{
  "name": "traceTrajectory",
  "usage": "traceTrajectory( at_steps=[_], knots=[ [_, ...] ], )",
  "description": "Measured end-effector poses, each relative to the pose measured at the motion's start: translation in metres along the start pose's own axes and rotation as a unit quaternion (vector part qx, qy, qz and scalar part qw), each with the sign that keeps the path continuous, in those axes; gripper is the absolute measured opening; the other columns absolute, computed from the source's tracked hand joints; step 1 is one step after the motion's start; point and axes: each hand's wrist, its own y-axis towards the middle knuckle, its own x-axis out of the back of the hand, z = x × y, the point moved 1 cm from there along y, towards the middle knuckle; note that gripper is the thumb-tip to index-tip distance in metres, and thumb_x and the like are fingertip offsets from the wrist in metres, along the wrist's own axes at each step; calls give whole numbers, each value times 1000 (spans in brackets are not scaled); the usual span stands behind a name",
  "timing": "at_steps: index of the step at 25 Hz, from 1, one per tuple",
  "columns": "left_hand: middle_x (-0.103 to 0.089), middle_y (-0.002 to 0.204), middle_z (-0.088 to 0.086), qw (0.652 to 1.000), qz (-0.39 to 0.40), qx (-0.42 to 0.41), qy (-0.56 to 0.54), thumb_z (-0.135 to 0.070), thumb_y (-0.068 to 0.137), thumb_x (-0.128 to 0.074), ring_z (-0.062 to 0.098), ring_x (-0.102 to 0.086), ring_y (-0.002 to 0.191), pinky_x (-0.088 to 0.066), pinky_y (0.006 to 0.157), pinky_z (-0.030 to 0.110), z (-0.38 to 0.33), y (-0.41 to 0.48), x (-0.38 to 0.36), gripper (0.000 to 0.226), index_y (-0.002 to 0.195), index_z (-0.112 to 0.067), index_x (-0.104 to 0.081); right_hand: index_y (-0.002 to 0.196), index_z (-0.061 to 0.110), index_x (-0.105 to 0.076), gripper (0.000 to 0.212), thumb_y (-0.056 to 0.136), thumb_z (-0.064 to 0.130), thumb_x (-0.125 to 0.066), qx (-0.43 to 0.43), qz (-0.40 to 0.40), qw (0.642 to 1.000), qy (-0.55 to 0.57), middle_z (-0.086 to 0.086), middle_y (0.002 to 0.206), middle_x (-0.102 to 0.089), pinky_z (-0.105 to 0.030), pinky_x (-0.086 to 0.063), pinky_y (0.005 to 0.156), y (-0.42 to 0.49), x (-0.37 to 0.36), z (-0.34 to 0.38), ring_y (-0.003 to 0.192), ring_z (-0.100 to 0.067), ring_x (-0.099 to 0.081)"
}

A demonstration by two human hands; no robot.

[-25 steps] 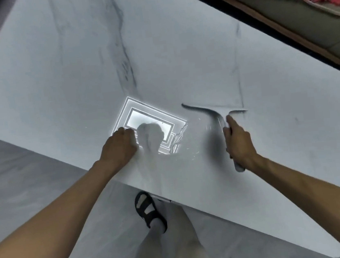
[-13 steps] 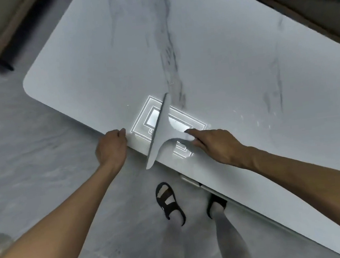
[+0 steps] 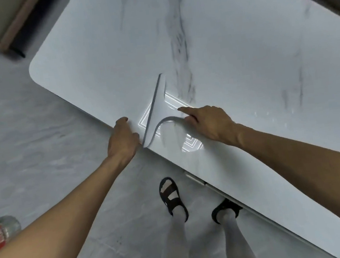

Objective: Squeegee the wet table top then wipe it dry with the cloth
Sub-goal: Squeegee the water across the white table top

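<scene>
Right hand (image 3: 211,121) is gripping the one squeegee (image 3: 156,113), forefinger outstretched; left hand (image 3: 123,139) is resting at the table top (image 3: 93,74) edge, blade end beside its thumb, finger curl unclear.

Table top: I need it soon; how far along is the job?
Nothing looks finished. In hand: the right hand holds the squeegee, blade at the near edge by the left hand. Droplets glint on the table top further right. Left: those, then drying; no cloth in view.

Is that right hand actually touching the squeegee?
Touching. The head view shows the right hand gripping the squeegee by its handle, index finger stretched forward.
</scene>
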Motion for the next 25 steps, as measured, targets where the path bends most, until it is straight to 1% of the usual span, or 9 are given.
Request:
traceTrajectory(
  at_steps=[3,5,9,12,15,19,22,24,25],
  knots=[
    [-46,136,11,993,25,-102,58,-5,88,-46,27,-47,122,-38,92,30,-38,-23,-38,45,133,-7,-42,140,46,-38,41,101,44,-27,-99,-26,995,0,-1,110,-71,-37,-48,78,-68,11,-88,95,-32,-63],
    [-45,129,13,983,61,-145,99,-2,84,-48,28,-46,120,-43,93,35,-61,-37,-65,46,129,-4,-43,139,47,-39,40,101,45,-27,-152,-44,987,-7,0,110,-71,-37,-49,76,-113,16,-139,93,-32,-63],
    [-42,129,14,974,125,-140,125,-3,80,-47,30,-41,120,-45,95,43,-96,-56,-104,52,131,-5,-42,137,49,-41,40,99,50,-28,-238,-55,970,6,1,110,-71,-34,-44,72,-190,25,-215,92,-31,-63],
    [-49,122,14,980,102,-120,118,-2,78,-44,31,-49,111,-47,87,42,-105,-62,-113,46,124,-6,-46,134,53,-40,40,97,55,-25,-265,-51,963,14,1,108,-70,-34,-40,70,-222,35,-236,92,-30,-61],
    [-62,113,8,991,60,-94,75,-6,82,-45,26,-57,91,-44,72,32,-99,-63,-107,43,125,-12,-48,134,53,-37,42,96,60,-23,-204,-54,977,10,5,112,-71,-36,-45,75,-213,36,-213,98,-29,-63],
    [-63,110,10,998,28,-49,35,-7,86,-43,29,-58,87,-48,72,34,-82,-62,-95,47,132,-16,-43,140,50,-37,42,99,54,-27,-39,-8,999,18,4,128,-65,-35,-44,86,-156,3,-126,114,-26,-61],
    [-62,98,6,997,35,-36,54,-8,85,-42,34,-62,89,-52,74,38,-70,-65,-92,43,127,-17,-44,143,44,-37,42,102,47,-29,52,42,998,19,-3,110,-69,-37,-48,81,-122,-35,-61,100,-27,-64],
    [-60,88,2,996,51,-45,65,-13,87,-43,34,-62,87,-50,71,37,-66,-69,-97,30,116,-17,-46,144,43,-36,43,102,45,-29,61,50,997,14,-3,99,-68,-37,-49,76,-117,-48,-49,91,-26,-65],
    [-62,90,4,995,58,-46,68,-15,88,-43,32,-61,86,-49,72,36,-66,-72,-100,27,115,-18,-47,144,45,-36,42,102,45,-29,54,46,997,16,-3,98,-68,-37,-49,76,-121,-52,-55,91,-25,-65]
  ],
)
